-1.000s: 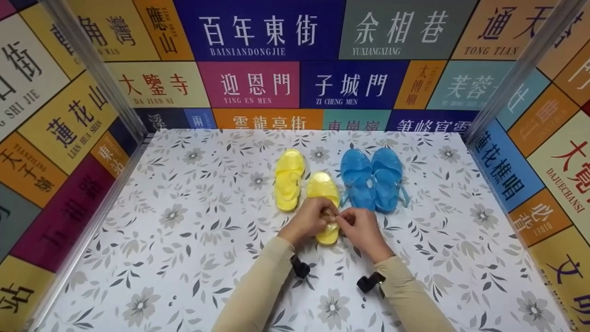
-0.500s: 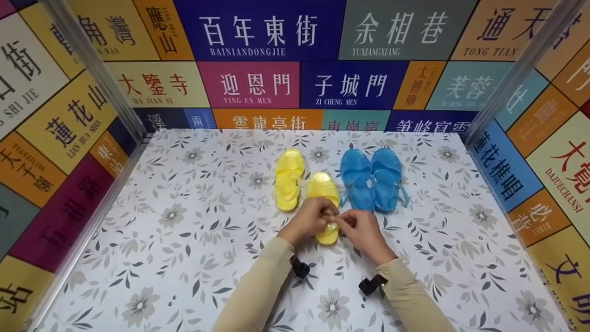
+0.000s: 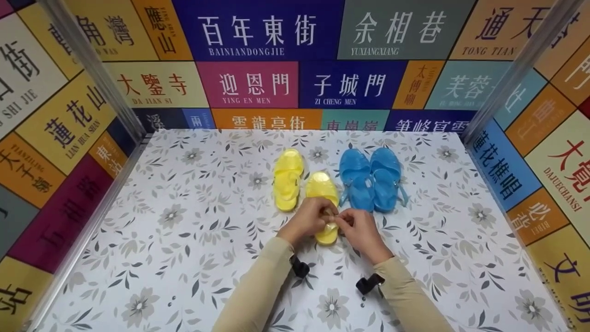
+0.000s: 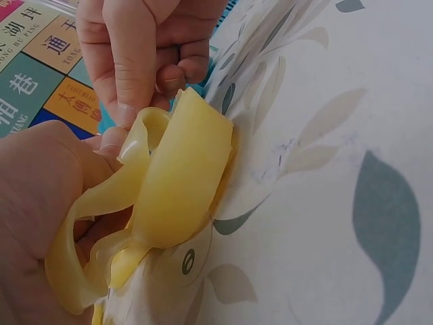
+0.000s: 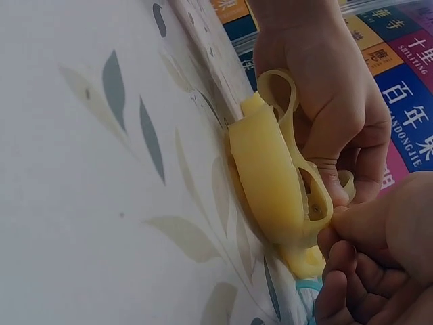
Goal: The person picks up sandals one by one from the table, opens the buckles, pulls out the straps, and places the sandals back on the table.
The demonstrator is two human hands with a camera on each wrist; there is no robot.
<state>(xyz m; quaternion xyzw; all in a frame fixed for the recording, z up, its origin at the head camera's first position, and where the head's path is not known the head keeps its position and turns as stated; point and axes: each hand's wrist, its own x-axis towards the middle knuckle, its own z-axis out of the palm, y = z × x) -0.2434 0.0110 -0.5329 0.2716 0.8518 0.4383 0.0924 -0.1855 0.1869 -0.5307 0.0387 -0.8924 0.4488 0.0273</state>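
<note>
walls of colourful lettered panels (image 3: 249,85) enclose a white tabletop (image 3: 161,263) printed with grey leaves and flowers. the glossy yellow, plastic-looking sandal (image 3: 321,183) lies on it between its yellow mate (image 3: 286,182) and two translucent blue sandals (image 3: 355,161). the left hand (image 3: 309,217) and right hand (image 3: 362,228) both pinch its thin, looped yellow strap (image 4: 111,191). best, i'd judge, to hold steady with the left and ease the strap gently with the right, without twisting.
</note>
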